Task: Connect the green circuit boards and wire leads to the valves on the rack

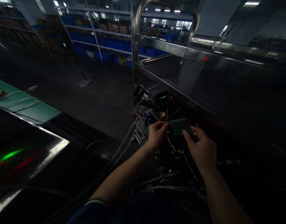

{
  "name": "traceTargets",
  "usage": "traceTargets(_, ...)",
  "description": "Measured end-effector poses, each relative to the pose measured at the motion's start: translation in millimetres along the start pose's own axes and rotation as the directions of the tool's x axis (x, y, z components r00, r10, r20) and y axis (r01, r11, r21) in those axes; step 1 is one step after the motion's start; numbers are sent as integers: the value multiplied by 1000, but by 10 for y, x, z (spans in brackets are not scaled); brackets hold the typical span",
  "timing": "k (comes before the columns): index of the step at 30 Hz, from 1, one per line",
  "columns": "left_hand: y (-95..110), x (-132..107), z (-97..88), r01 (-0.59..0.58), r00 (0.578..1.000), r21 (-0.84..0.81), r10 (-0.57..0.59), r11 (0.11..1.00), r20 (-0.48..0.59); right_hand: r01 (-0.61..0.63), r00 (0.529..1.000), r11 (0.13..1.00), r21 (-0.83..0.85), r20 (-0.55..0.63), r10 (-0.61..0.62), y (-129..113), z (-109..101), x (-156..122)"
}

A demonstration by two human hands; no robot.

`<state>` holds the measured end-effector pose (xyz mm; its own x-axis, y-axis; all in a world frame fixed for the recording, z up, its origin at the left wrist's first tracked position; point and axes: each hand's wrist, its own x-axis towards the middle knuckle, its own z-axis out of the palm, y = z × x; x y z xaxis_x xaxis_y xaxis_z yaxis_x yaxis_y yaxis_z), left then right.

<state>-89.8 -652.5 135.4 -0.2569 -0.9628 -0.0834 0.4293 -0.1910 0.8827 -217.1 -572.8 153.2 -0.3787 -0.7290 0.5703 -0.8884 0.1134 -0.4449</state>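
Between my hands is a flat green panel [179,125], dark and dim, that looks like a circuit board. My left hand [157,133] pinches its left edge between thumb and fingers. On the other side, my right hand [200,146] grips the right end with thumb and fingertips. Just beyond sit black housings [141,92] with wires coming out, and a second black housing [162,99] beside them. A brass-coloured fitting [164,115] shows right behind my left fingertips. Below the panel, more wired parts lie in deep shadow, and their shapes are hard to make out.
A metal cart [164,79] with a tube handle rises ahead and to the right, its upper shelf above my hands. White cables [124,144] trail down left. A green-topped table [28,105] stands at left. Shelving [115,31] with blue bins lines the back.
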Motion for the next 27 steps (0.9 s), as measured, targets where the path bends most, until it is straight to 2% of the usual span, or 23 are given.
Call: traceTargets(27,-89,39,-27,-41,999,36,41,999,8,-2,1000,1000,-1,23,2,1,-11,18)
